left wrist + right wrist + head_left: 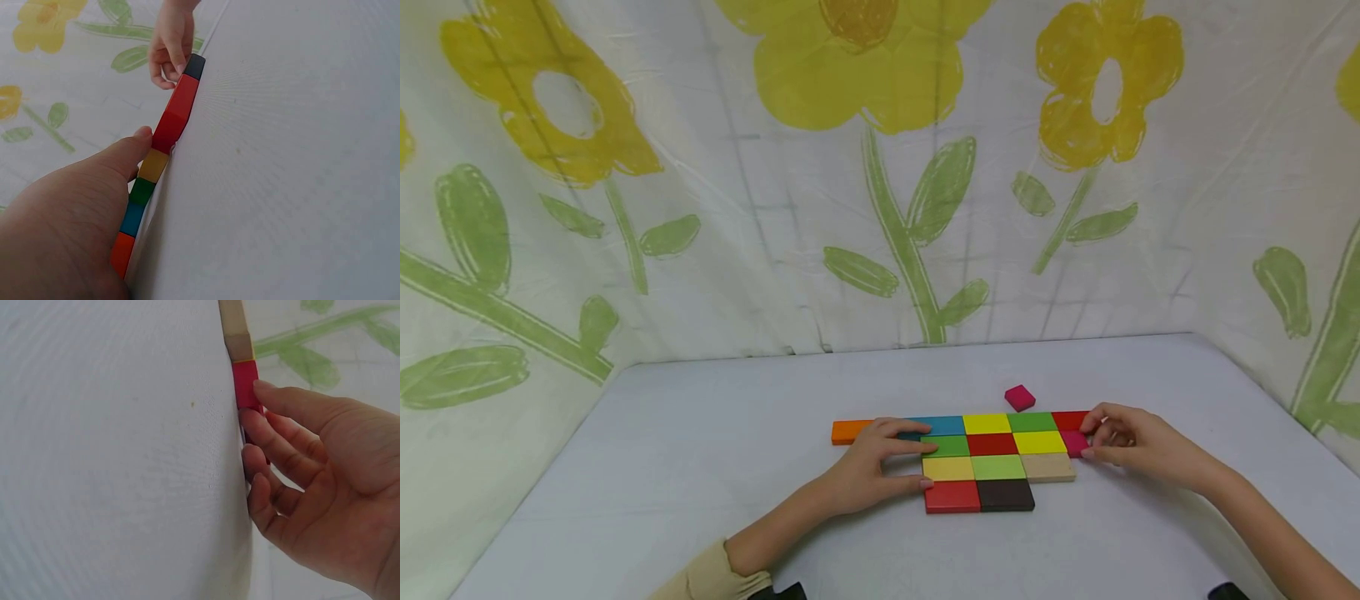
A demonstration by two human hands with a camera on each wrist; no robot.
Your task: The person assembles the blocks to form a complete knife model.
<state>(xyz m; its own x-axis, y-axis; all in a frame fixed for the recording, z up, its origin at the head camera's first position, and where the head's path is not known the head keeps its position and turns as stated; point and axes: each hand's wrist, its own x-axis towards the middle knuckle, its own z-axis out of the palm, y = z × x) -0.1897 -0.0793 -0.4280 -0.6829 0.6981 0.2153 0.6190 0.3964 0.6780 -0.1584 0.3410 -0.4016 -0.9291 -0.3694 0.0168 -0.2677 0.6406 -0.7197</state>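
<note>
Flat coloured wooden blocks lie edge to edge in stepped rows on the white table. My left hand (876, 467) spreads its fingers along the left side, fingertips on the blue block (943, 426) and green block (946, 447), thumb by the red block (952, 497). At the right end, my right hand (1142, 442) pinches a small magenta block (1073, 443) between thumb and index finger, its other fingers curled. This block sits against the yellow block (1039, 442), below a red block (1067, 420). In the right wrist view, the thumb overlaps the magenta block (245, 384).
Beyond the top row lies a loose magenta block (1020, 398). An orange block (850, 432) juts out at the left; a black block (1007, 496) and a plain wood block (1048, 467) edge the near side. A flower-printed curtain (760, 275) hangs behind the table (700, 467).
</note>
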